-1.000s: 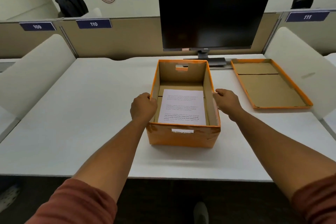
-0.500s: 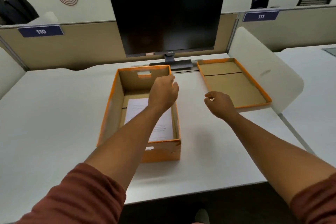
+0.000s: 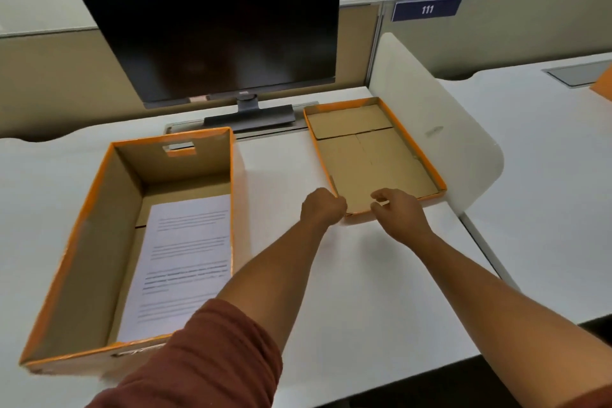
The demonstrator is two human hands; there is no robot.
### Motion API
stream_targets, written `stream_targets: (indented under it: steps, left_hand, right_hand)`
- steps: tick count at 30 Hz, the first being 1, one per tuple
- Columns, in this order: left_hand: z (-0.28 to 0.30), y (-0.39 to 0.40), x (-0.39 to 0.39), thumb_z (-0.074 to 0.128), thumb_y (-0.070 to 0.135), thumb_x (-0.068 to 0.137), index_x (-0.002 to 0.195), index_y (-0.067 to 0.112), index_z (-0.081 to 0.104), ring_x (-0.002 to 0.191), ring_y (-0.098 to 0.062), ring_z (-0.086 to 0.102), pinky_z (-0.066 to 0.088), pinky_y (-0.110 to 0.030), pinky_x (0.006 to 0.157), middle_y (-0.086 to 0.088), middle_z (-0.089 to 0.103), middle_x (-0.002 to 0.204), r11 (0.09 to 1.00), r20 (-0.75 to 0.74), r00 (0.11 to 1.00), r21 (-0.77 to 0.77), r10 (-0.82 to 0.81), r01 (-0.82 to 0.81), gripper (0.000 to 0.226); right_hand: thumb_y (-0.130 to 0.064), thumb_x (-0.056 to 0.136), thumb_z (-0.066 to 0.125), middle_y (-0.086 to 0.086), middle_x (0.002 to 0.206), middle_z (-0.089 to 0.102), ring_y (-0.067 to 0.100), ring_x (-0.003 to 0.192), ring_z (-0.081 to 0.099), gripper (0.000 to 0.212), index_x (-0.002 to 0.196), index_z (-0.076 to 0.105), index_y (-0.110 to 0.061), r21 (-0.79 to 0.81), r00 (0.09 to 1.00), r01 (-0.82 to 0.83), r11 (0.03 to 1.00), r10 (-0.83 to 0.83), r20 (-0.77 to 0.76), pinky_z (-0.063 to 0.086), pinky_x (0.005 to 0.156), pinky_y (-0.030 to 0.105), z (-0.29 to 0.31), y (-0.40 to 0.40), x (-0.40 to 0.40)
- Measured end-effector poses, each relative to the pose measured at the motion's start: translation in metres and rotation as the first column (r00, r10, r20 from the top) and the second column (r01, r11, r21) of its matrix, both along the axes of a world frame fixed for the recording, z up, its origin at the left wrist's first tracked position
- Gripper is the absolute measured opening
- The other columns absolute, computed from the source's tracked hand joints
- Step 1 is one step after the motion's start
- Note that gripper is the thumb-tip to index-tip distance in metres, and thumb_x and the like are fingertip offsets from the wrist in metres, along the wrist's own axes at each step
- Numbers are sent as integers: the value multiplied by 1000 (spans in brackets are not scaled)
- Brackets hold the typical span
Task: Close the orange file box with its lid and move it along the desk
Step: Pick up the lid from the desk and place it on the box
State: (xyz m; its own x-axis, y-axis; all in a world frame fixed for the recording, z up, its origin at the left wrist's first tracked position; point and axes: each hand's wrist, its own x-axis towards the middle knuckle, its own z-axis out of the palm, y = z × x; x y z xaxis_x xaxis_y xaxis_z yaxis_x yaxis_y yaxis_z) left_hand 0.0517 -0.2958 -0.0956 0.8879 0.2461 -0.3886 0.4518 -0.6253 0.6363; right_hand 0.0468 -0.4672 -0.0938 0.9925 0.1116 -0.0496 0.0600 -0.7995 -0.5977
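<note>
The orange file box stands open at the left of the white desk, with a printed sheet lying on its floor. Its orange lid lies upside down to the right, in front of the monitor's right side. My left hand is curled against the lid's near left corner, its fingers closed on the rim. My right hand is at the lid's near edge, thumb and forefinger apart over the rim.
A black monitor on its stand rises behind the box and lid. A white rounded divider panel stands just right of the lid. Beige partitions run along the back, one labelled 111. Another desk lies beyond the divider.
Both hands left the sides of the box and travelled right to the lid's near edge. My view turned right, so the box now sits at the left.
</note>
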Motion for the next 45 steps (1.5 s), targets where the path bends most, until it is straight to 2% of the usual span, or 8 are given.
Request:
stream_targets:
  steps: [4, 9, 19, 29, 35, 39, 42, 45]
  left_hand:
    - [-17, -17, 14, 51, 32, 87, 104, 3, 62, 107, -36, 60, 48, -36, 82, -16, 66, 113, 996, -13, 997, -33, 82, -82, 36]
    - [-24, -19, 26, 53, 20, 86, 89, 4, 59, 97, -36, 65, 45, -32, 69, -19, 68, 103, 981, -1, 986, -95, 169, -169, 18]
    - [10, -9, 21, 51, 9, 85, 85, 0, 59, 83, -38, 73, 59, -51, 84, -21, 72, 91, 917, 44, 977, -355, 210, -181, 11]
    - [71, 23, -28, 58, 11, 87, 71, 3, 63, 69, -25, 74, 62, -45, 78, -9, 70, 75, 863, 204, 943, -486, 265, -137, 18]
    - [109, 58, -71, 60, 37, 94, 89, 9, 68, 82, -19, 74, 61, -24, 66, -2, 72, 91, 804, 353, 890, -594, 290, -27, 29]
    - [122, 84, -103, 44, 51, 98, 125, 15, 59, 89, -20, 72, 61, -31, 79, -5, 68, 115, 761, 281, 898, -643, 339, -86, 48]
    - [125, 103, -127, 41, 52, 98, 133, 14, 54, 88, -19, 72, 61, -31, 79, -7, 68, 121, 741, 229, 905, -660, 358, -125, 53]
    - [128, 120, -148, 40, 50, 99, 133, 11, 54, 88, -19, 72, 60, -24, 67, -7, 66, 125, 722, 210, 916, -683, 342, -113, 53]
  right_hand:
    - [-21, 91, 56, 5, 125, 66, 20, 109, 62, 35, 124, 65, -14, 31, 1000, 4, 1000, -4, -14, 45, 91, 30, -11, -15, 7]
    - [-17, 91, 53, 7, 127, 65, 22, 116, 59, 36, 125, 64, -12, 25, 1000, -7, 1000, 7, -13, 45, 94, 31, -18, -27, 10]
    - [-41, 87, 62, 3, 128, 62, 27, 120, 50, 45, 127, 63, -20, -333, 936, -237, 913, 307, 174, 39, 99, 42, -1, 9, 7]
    - [-12, 88, 66, 8, 93, 71, 32, 76, 61, 10, 97, 68, -9, -388, 725, -248, 887, 436, 533, 47, 58, 40, 45, 46, -27]
    - [-16, 90, 66, 8, 92, 71, 27, 76, 62, 9, 98, 67, -10, -352, 616, -219, 910, 409, 674, 51, 56, 35, 97, 78, -65]
    - [-16, 91, 66, 12, 97, 72, 29, 81, 65, 12, 100, 67, -7, -277, 544, -235, 932, 362, 757, 55, 63, 35, 135, 101, -94]
    - [-18, 92, 66, 17, 100, 71, 33, 87, 67, 15, 99, 65, -4, -149, 482, -241, 959, 251, 839, 56, 71, 35, 168, 120, -117]
    - [-23, 94, 65, 17, 104, 70, 22, 88, 64, 24, 103, 63, -1, 91, 502, -278, 956, 64, 862, 49, 77, 18, 198, 144, -141]
